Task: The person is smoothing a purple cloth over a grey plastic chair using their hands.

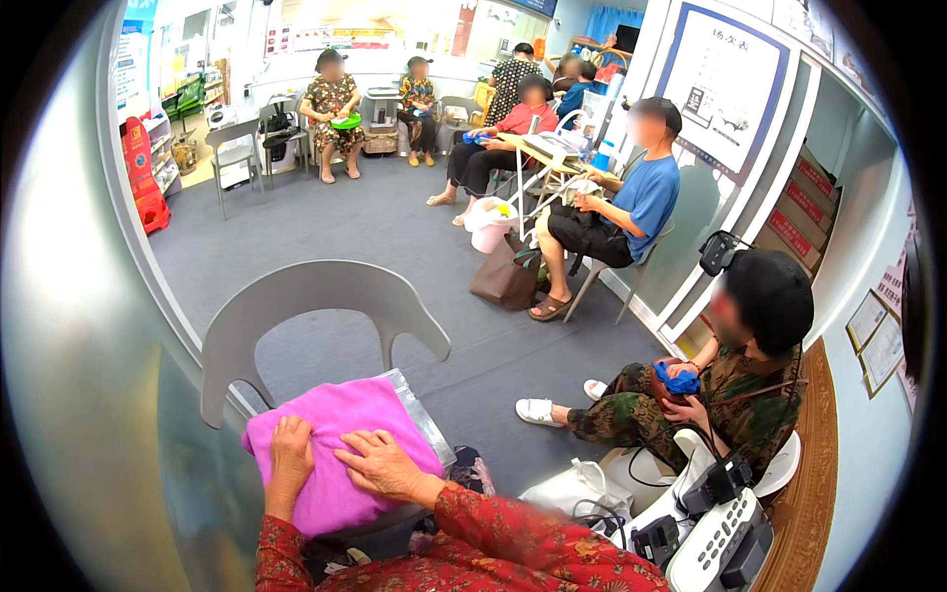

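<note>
A bright pink-purple cloth point(355, 422) lies folded on the seat of a grey chair point(318, 285) in front of me. My left hand point(293, 450) rests on its left part, fingers bent and close together; whether they pinch the fabric I cannot tell. Lying across the middle of the cloth is my right hand point(383, 465), its fingers spread and nothing held in it. Small creases run through the fabric between the two hands. From under the cloth's right side a clear plastic sheet or bag point(422, 418) sticks out.
At right, a seated person point(755, 385) holds a blue cloth point(677, 379). A white plastic bag point(577, 488) and a white device point(714, 536) with cables are near my right side. Farther off sit several people, a brown bag point(507, 277) and a folding table point(547, 152). A frosted panel point(81, 333) stands at left.
</note>
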`<state>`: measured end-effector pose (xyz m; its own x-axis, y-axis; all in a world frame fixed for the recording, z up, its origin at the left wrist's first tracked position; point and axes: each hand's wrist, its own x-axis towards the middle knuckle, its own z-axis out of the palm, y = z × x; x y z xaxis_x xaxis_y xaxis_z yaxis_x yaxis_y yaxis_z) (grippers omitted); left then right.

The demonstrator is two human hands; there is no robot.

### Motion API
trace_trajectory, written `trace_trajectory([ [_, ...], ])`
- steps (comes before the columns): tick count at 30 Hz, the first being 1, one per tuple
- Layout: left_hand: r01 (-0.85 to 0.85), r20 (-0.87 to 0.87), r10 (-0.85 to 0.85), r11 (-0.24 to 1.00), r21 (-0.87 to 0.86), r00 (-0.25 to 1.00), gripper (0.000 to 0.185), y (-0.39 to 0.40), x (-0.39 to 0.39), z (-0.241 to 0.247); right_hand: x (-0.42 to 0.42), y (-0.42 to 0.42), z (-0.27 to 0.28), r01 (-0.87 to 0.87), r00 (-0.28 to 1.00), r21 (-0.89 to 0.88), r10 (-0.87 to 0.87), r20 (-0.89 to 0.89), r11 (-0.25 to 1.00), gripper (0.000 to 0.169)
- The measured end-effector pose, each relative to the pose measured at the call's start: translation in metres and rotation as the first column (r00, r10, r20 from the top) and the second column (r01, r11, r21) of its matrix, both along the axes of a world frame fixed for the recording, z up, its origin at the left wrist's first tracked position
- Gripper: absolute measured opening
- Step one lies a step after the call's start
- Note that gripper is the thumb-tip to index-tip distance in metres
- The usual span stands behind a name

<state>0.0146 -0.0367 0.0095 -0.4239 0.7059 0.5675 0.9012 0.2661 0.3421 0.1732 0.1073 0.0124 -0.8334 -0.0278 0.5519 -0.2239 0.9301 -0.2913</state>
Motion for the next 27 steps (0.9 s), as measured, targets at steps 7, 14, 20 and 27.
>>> trace_trajectory([
  [7, 0.049, -0.029, -0.048, 0.999, 0.019, 0.998, 0.011, 0.073, -0.001, -0.011, 0.01, 0.047, 0.005, 0.146, 0.988, 0.084, -0.15, 0.044, 0.986, 0.038],
  [14, 0.172, -0.023, -0.172, 0.985, 0.013, 0.985, 0.012, 0.072, 0.029, 0.0, 0.045, 0.042, 0.001, 0.225, 0.974, 0.069, -0.226, 0.013, 0.972, 0.038],
  [20, 0.064, -0.012, -0.064, 0.998, 0.004, 0.998, 0.012, 0.02, 0.018, 0.004, 0.024, 0.007, -0.007, 0.094, 0.994, 0.06, -0.097, 0.055, 0.994, 0.042],
  [27, -0.011, -0.01, 0.011, 1.0, -0.006, 1.0, 0.012, 0.04, -0.009, -0.007, -0.012, 0.019, -0.004, 0.084, 0.991, 0.058, -0.09, 0.099, 0.995, 0.041],
])
